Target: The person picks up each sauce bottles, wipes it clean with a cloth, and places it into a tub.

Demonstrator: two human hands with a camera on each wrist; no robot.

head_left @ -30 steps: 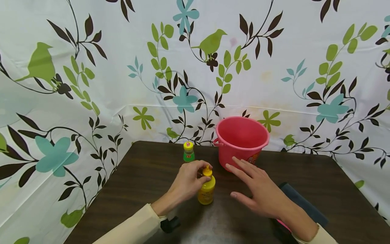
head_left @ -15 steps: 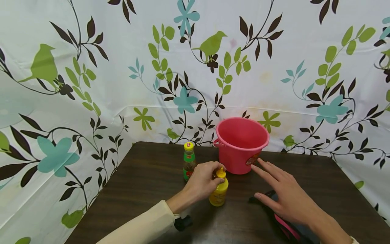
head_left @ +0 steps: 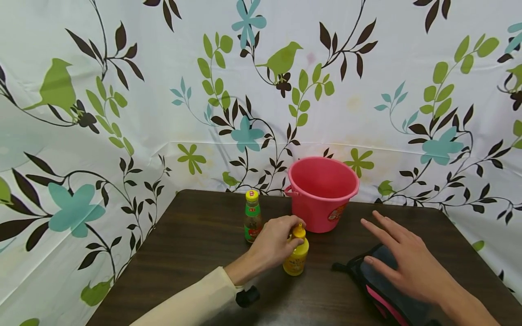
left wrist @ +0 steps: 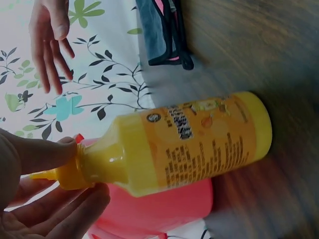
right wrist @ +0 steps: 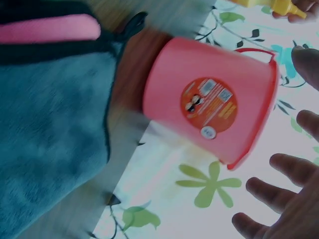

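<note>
My left hand (head_left: pixel 274 242) pinches a yellow squeeze bottle (head_left: pixel 296 259) at its nozzle cap, between thumb and fingers. In the left wrist view, the bottle (left wrist: pixel 199 142) shows a printed orange label and a pointed tip. Whether its base touches the table cannot be told. Behind that hand stands a glass bottle (head_left: pixel 253 219) with a yellow lid and green label. My right hand (head_left: pixel 416 262) is spread with nothing in it, above a blue-grey pouch-like thing (head_left: pixel 381 259) with black trim and a pink strip.
A pink bucket (head_left: pixel 314 213) stands upright near the back edge of the dark wooden table (head_left: pixel 195 235), with a round orange sticker (right wrist: pixel 209 107) on its side. A patterned cloth (head_left: pixel 163 90) hangs behind and to the left. A small black thing (head_left: pixel 247 297) shows beneath my left wrist.
My left hand has moved right with the squeeze bottle, uncovering more of the glass bottle. My right hand has moved right, away from the bucket, and more of the pouch-like thing shows.
</note>
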